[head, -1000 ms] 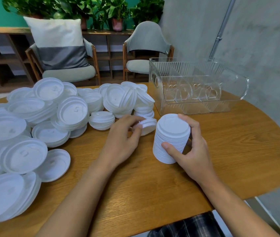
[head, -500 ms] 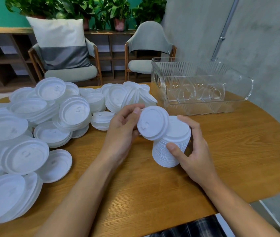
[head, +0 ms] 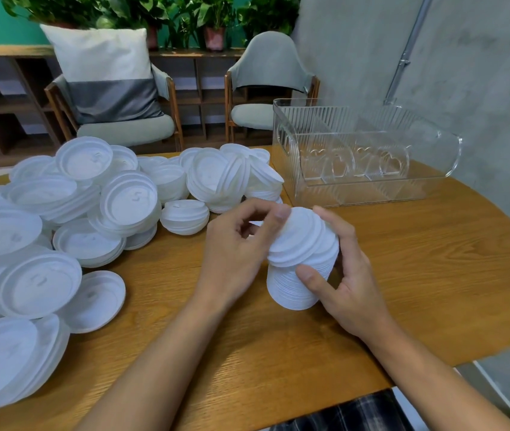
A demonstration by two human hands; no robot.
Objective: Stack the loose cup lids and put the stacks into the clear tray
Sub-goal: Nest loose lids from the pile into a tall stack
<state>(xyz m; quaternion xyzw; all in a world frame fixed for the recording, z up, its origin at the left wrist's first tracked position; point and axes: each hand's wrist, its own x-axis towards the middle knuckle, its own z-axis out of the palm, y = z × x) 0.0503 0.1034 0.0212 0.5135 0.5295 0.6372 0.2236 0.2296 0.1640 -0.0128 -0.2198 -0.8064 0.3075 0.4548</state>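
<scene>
A tall stack of small white lids (head: 294, 284) stands on the wooden table (head: 403, 275), tilted slightly. My right hand (head: 345, 275) grips the stack from the right, thumb across its front. My left hand (head: 235, 247) pinches a few lids (head: 301, 236) and holds them tilted against the top of the stack. Many loose white lids (head: 60, 219) of small and large sizes lie heaped over the left half of the table. The clear tray (head: 356, 150) stands behind the stack at the back right, with dividers inside and no lids in it.
Two chairs (head: 266, 88) and a shelf with potted plants stand behind the table. A grey wall runs along the right. The table's rounded edge curves close on the right and front.
My left hand picked a few lids from the pile, carried them right and now sets them on top of the stack. My right hand kept its hold on the stack.
</scene>
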